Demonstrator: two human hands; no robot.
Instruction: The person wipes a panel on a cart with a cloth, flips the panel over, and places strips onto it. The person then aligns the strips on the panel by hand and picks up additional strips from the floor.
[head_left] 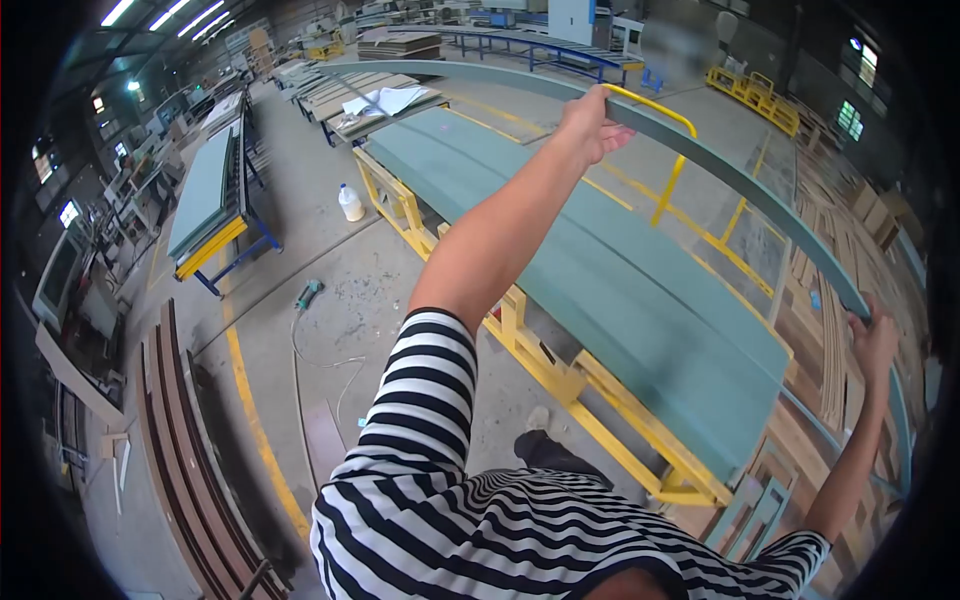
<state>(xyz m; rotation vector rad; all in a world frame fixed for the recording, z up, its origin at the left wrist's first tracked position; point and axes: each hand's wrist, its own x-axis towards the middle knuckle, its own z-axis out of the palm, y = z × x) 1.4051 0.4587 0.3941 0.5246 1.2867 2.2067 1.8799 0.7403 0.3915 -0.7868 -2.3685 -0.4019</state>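
Note:
A long, narrow grey-green strip [740,180] is held up above the green panel; it looks curved in this wide view. Near its middle, my left hand [592,125] is closed round it, arm stretched out. Farther right, my right hand [873,338] grips the same strip, which continues down past it at the right edge. Below both arms, a large flat green panel [640,300] lies on a yellow frame cart [610,425]. A yellow rail handle [670,190] stands at the panel's far side, behind the strip.
Green panels [205,190] rest on a roller stand at left. On the floor are a white bottle [350,203], a green power tool [309,293] with a cord, and long brown boards [185,450]. Wooden strips [830,340] lie at right. Paper [385,100] lies on stacked boards.

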